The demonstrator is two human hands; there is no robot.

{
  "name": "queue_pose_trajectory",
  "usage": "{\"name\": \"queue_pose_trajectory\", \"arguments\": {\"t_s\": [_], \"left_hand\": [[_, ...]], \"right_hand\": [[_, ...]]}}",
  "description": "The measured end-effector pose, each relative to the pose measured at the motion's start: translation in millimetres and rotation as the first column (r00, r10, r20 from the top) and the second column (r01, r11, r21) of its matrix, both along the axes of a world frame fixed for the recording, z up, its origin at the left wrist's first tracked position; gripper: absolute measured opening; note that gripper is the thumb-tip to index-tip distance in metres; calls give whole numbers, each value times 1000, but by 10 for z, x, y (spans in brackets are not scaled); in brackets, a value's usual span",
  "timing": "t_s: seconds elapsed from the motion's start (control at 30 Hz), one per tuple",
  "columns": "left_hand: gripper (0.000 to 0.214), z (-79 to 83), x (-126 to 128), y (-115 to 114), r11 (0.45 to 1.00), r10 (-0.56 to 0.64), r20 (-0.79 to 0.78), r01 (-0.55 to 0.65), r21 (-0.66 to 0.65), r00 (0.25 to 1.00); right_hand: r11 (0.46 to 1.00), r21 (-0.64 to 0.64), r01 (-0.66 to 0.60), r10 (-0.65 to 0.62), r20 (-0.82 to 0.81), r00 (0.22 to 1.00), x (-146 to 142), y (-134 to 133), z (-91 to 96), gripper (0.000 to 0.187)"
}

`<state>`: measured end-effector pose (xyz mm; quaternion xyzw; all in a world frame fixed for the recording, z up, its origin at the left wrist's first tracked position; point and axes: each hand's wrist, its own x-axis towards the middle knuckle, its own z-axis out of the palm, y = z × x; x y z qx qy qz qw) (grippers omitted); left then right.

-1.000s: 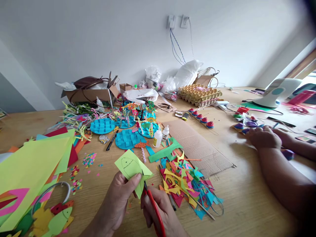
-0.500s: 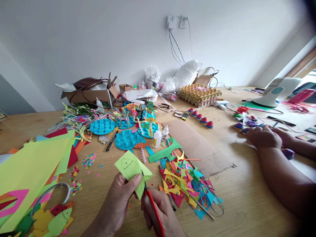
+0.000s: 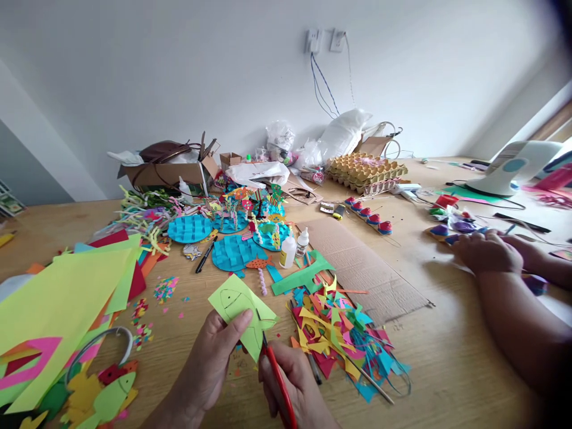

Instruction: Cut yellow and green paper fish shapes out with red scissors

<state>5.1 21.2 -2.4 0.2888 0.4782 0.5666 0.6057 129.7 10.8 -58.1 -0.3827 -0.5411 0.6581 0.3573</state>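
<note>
A light green piece of paper [image 3: 245, 307] with a fish outline drawn in black is pinched between the thumb and fingers of my left hand [image 3: 214, 357]. My right hand [image 3: 292, 375] grips red-handled scissors [image 3: 280, 378]. Their blades sit at the paper's right side, by the drawn tail, with part of them hidden. Just beyond the paper stands an orange paper fish [image 3: 258, 263] on a twisted lilac stem. To the right of my hands lies a heap of coloured paper scraps [image 3: 330, 333].
Two white glue bottles [image 3: 287, 251] stand beside blue paper discs [image 3: 236, 253]. A cardboard sheet [image 3: 366, 268] lies to the right. Coloured paper sheets [image 3: 67, 298] and cut-out fish [image 3: 109, 399] lie on the left. Another person's hands [image 3: 489, 253] work on a painted egg-carton strip at the far right.
The view has turned slightly left, so the table's contents sit further right. My left thumb has shifted a little on the paper. The scissors stay at the tail.
</note>
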Motion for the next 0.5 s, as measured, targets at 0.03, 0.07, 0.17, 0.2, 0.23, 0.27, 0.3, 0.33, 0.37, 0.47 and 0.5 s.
{"name": "queue_pose_trajectory", "arguments": {"t_s": [0.03, 0.07, 0.17, 0.2, 0.23, 0.27, 0.3, 0.33, 0.37, 0.47, 0.5], "left_hand": [[15, -2, -6, 6, 1000, 13, -5, -13, 4, 1000], [15, -6, -10, 11, 1000, 26, -10, -25, 9, 1000], [14, -12, 1, 13, 998, 54, -23, -54, 25, 998], [14, -10, 11, 10, 998, 60, -28, -59, 27, 998], [14, -7, 20, 6, 998, 61, -34, -61, 25, 998], [13, -3, 29, 2, 998, 60, -43, -59, 21, 997], [13, 2, 37, -1, 998, 53, -54, -52, 17, 997], [12, 5, 40, -3, 999, 46, -66, -45, 14, 997], [11, 7, 41, -2, 999, 41, -82, -40, 15, 996], [10, 5, 27, 10, 999, 39, -148, -35, 33, 988], [10, 4, 20, 16, 999, 38, -171, -32, 38, 984]], "right_hand": [[1000, -4, -2, 2, 9, 1000, -4, 0, 8, 50], [1000, -11, -5, 5, 15, 1000, -7, 1, 17, 49], [999, -28, -16, 17, 26, 1000, -6, 5, 51, 50], [999, -31, -19, 20, 28, 999, -2, 8, 67, 50], [999, -32, -22, 23, 30, 999, 4, 11, 84, 50], [999, -29, -26, 27, 32, 999, 10, 13, 102, 51], [999, -23, -32, 33, 34, 999, 18, 15, 120, 51], [999, -16, -41, 41, 35, 999, 25, 16, 138, 52], [999, -13, -49, 49, 36, 998, 33, 17, 153, 52], [997, -35, -66, 67, 30, 997, 50, 10, 181, 53], [996, -45, -72, 73, 30, 997, 53, 7, 183, 54]]}}
